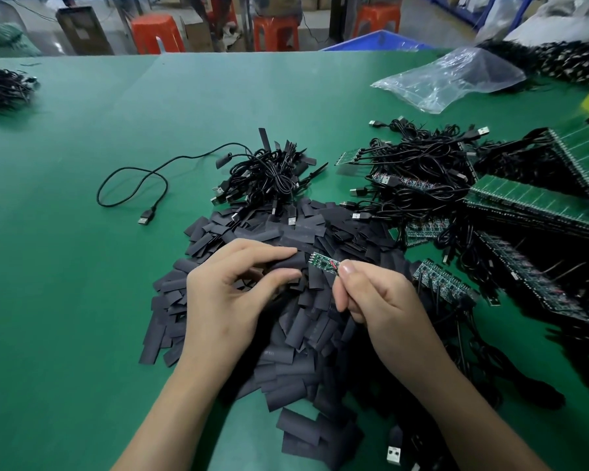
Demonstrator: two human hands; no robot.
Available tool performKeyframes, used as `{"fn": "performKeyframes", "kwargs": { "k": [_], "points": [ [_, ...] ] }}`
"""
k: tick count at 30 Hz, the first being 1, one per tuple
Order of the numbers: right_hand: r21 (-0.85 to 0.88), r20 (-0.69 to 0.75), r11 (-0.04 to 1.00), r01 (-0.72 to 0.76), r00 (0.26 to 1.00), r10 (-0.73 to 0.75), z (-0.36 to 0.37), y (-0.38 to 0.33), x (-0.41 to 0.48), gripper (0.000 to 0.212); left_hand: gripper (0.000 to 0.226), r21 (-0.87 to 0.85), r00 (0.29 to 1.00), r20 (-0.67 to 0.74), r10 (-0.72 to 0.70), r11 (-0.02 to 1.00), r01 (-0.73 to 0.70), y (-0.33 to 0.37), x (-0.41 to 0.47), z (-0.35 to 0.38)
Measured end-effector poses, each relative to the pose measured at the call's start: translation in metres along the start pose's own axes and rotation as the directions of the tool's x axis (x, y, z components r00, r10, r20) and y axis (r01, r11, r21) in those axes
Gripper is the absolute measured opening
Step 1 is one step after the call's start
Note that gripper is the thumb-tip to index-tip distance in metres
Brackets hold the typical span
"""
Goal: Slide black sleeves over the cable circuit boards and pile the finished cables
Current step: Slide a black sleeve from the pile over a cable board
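My left hand (232,294) pinches a black sleeve (288,261) between thumb and forefinger, above the loose sleeve heap (306,321). My right hand (378,294) pinches the wire end of a small green circuit board (323,261), its free tip at the sleeve mouth, possibly just entering. Sleeved cables pile (269,178) lies beyond my fingertips.

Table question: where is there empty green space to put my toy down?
The table is bare left of the sleeve pile, around the lone looped cable, and behind it up to the plastic bag. The right side is crowded with cables and boards.
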State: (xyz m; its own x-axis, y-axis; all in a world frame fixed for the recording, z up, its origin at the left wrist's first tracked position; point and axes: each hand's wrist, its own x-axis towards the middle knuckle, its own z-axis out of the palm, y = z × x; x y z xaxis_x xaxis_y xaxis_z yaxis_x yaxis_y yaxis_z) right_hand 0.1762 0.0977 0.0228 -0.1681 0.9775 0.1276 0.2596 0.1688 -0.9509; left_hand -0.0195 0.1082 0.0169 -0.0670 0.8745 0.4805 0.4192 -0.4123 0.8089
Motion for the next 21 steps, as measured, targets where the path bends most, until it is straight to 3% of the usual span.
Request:
{"fn": "performKeyframes", "kwargs": {
  "k": [12,21],
  "points": [
    [0.07,0.075,0.996,-0.058,0.996,0.053,-0.001,0.003,0.0,0.053,0.018,0.022,0.999,-0.002,0.054,0.998,-0.054,0.002,0.0,0.0],
    [0.065,0.184,0.995,-0.07,0.981,0.057,-0.004,0.003,0.003,0.053,0.019,0.117,0.97,0.154,0.189,0.971,-0.208,0.0,0.003,-0.012]
  ]
}}
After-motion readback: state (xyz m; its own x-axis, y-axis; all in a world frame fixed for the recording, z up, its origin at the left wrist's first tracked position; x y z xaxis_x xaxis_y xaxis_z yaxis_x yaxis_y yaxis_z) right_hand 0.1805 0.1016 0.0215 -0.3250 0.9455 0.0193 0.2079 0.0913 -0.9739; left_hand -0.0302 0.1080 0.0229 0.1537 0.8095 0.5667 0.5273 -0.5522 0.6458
